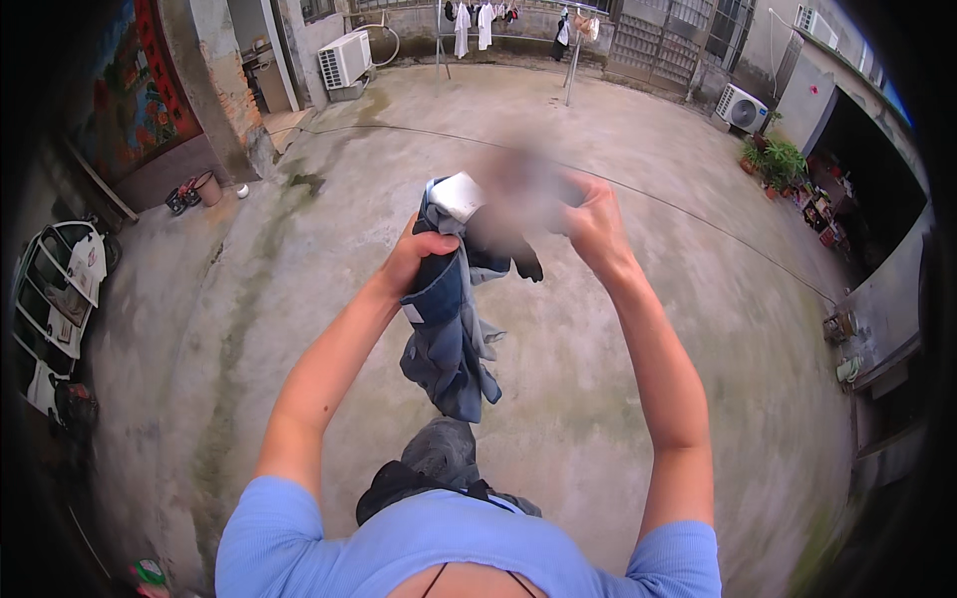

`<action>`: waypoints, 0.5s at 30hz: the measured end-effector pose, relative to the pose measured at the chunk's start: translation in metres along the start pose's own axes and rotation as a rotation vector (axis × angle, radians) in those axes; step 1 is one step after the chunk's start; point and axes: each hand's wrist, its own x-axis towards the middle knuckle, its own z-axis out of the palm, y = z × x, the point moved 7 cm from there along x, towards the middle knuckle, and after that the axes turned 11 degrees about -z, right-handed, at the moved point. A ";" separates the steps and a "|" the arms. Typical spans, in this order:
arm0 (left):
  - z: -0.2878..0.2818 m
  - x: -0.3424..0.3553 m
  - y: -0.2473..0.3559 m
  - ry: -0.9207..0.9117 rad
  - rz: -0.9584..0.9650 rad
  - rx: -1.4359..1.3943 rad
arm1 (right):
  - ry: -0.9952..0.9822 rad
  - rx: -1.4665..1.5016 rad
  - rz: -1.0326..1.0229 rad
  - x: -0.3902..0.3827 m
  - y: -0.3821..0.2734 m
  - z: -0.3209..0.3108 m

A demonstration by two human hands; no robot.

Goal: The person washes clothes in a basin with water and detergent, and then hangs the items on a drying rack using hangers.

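With the left hand (411, 257) gripping the denim (445, 344), a firm thumb should steady it; whatever the right hand (598, 225) holds is blurred, so I cannot tell.

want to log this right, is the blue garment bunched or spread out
Bunched: the blue garment hangs in narrow, overlapping folds from the left hand, not opened out flat.
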 end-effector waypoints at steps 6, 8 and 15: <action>-0.103 0.177 0.018 0.335 -0.002 0.365 | -0.249 -0.119 -0.044 0.143 0.048 -0.040; -0.088 0.239 0.028 0.173 -0.044 0.499 | -0.434 -0.167 0.000 0.190 0.068 -0.036; -0.097 0.446 0.039 -0.003 0.529 1.191 | -0.624 -0.204 -0.031 0.381 0.218 0.009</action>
